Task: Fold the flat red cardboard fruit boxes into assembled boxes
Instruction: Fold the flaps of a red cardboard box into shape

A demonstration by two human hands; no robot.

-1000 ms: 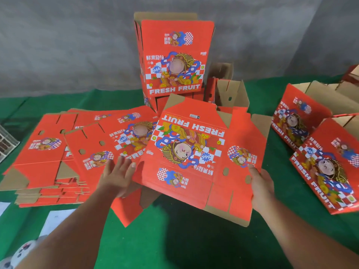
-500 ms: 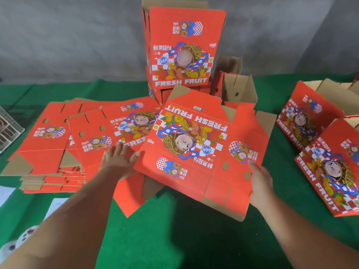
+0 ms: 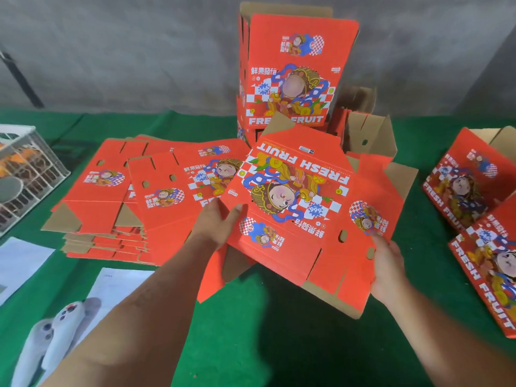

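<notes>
My left hand (image 3: 220,222) and right hand (image 3: 386,263) grip opposite edges of the flat red printed cardboard fruit box (image 3: 304,208); uneven pressure could crease it off its score lines.

Green cloth surface (image 3: 279,344). Stack of flat boxes (image 3: 117,208) lies left of centre. Assembled boxes (image 3: 290,71) stand stacked at the far edge, an open box (image 3: 365,135) just beside them. Two boxes (image 3: 474,219) lie tilted at the right edge. White crate (image 3: 28,174) at the left edge; papers (image 3: 25,261) near left.
</notes>
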